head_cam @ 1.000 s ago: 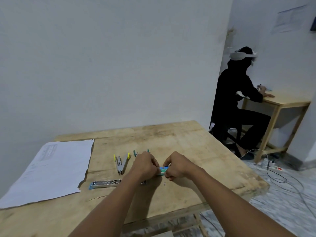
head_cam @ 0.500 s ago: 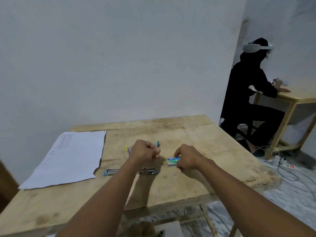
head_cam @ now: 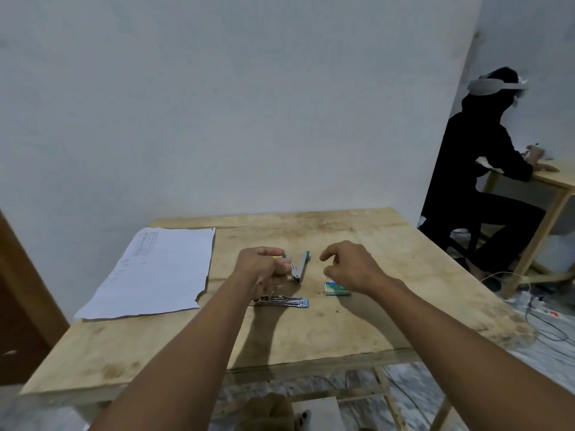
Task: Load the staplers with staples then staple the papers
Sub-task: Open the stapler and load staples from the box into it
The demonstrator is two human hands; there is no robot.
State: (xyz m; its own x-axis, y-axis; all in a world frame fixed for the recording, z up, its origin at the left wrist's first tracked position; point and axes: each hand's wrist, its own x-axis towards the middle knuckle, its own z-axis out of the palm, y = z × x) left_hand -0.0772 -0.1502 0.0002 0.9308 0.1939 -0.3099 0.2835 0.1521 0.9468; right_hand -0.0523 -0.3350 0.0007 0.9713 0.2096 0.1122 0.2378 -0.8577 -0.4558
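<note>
I see the left hand (head_cam: 261,266) grasping the teal stapler (head_cam: 300,266), which is swung open in a V shape over the wooden worktop (head_cam: 389,306). The right hand (head_cam: 353,265) is released, its fingers loosely curled, just above the staple box (head_cam: 337,288). A second stapler (head_cam: 284,302) lies flat near the left wrist, and the papers (head_cam: 155,272) rest on the left side of the worktop.

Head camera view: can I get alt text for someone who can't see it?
At a wooden table, the person's left hand grips an opened stapler while the right hand hovers loosely curled above a staple box. A blue stapler lies nearer, papers to the left; another person sits far right.
</note>
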